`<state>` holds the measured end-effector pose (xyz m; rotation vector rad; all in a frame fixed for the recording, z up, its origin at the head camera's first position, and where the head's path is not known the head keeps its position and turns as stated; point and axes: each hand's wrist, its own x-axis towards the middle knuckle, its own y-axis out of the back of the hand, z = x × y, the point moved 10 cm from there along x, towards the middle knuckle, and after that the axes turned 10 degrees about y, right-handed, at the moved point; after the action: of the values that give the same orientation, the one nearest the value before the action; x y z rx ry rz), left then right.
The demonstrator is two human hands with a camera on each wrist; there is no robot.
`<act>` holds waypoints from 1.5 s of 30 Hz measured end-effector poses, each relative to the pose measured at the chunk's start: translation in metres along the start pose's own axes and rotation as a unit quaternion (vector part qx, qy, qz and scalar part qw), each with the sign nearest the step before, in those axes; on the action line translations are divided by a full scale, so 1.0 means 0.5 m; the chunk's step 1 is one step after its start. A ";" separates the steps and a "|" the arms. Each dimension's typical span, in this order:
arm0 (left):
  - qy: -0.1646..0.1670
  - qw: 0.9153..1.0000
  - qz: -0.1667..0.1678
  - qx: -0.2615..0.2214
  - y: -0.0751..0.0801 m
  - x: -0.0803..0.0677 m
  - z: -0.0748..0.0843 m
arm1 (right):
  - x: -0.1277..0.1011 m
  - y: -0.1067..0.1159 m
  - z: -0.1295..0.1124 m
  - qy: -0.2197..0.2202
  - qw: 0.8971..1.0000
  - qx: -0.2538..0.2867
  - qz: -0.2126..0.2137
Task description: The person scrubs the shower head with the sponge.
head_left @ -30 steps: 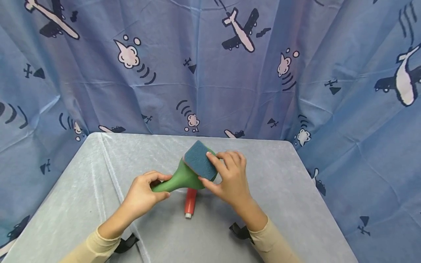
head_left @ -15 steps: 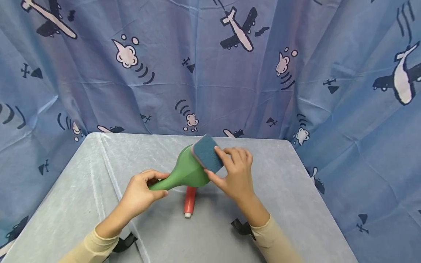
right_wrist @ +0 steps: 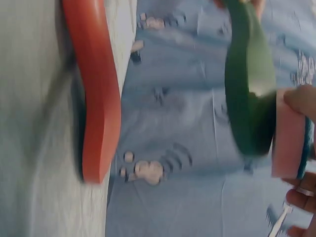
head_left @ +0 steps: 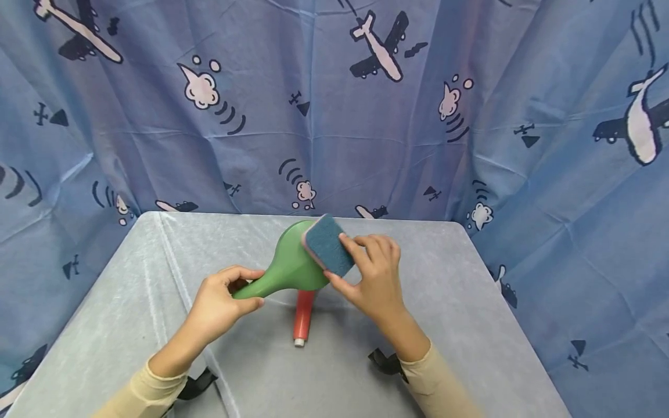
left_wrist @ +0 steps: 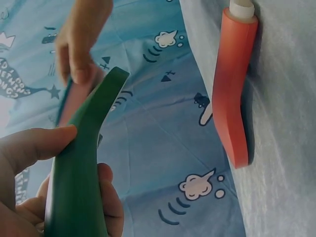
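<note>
My left hand (head_left: 219,302) grips the narrow handle of a green paddle-shaped thing (head_left: 292,261) with a broad rounded head, held above the table. In my right hand (head_left: 373,278), thumb and fingers pinch a scouring sponge (head_left: 329,244) with a blue rough face and pink foam. The sponge's pink side faces the paddle-shaped thing and lies right at its head, as the right wrist view shows the pink foam (right_wrist: 289,140) against the green edge (right_wrist: 252,113). My left thumb (left_wrist: 44,143) presses along the green handle (left_wrist: 76,192).
A red, slightly bent tube-like thing (head_left: 303,319) with a white end lies on the grey cloth-covered table (head_left: 418,278), below the green thing in the head view. Blue curtains (head_left: 334,116) printed with planes hang behind and beside the table. Black straps (head_left: 385,363) hang at both wrists.
The sponge has shifted right and up from the middle of the green head toward its right edge. The left hand has drawn the green thing slightly left and up.
</note>
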<state>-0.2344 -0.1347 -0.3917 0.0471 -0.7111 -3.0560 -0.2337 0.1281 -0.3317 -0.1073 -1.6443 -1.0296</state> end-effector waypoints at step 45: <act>0.097 0.976 -0.041 -0.192 -0.011 0.018 -0.042 | 0.004 0.023 -0.047 0.035 0.998 -0.038 0.041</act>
<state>-0.2425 -0.1391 -0.4130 0.3749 -0.1064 -3.1445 -0.2106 0.1186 -0.3240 -0.1858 -1.5255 -1.0215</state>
